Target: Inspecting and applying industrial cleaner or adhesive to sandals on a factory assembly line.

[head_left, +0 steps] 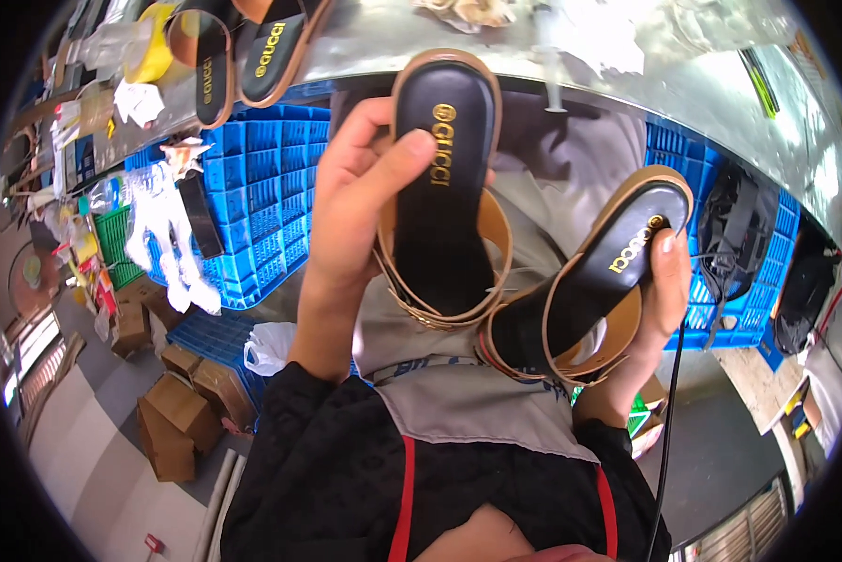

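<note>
One black-soled sandal (442,178) is held upright in the left hand (355,201), fingers clenched about its edge, thumb pressed on the insole; its long axis runs vertically, toe up. A second sandal (601,281) is gripped in the right hand (663,300), toe slanted up-right. Both are held above the lap, before the metal tabletop (627,66). Both are judged light, stiff-soled, with pliable tan straps; the sole edge is judged the soundest hold.

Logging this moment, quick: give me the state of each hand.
Left hand: closed, grip on a black-and-tan sandal, thumb on its insole.
Right hand: closed, grip on the matching sandal.
</note>
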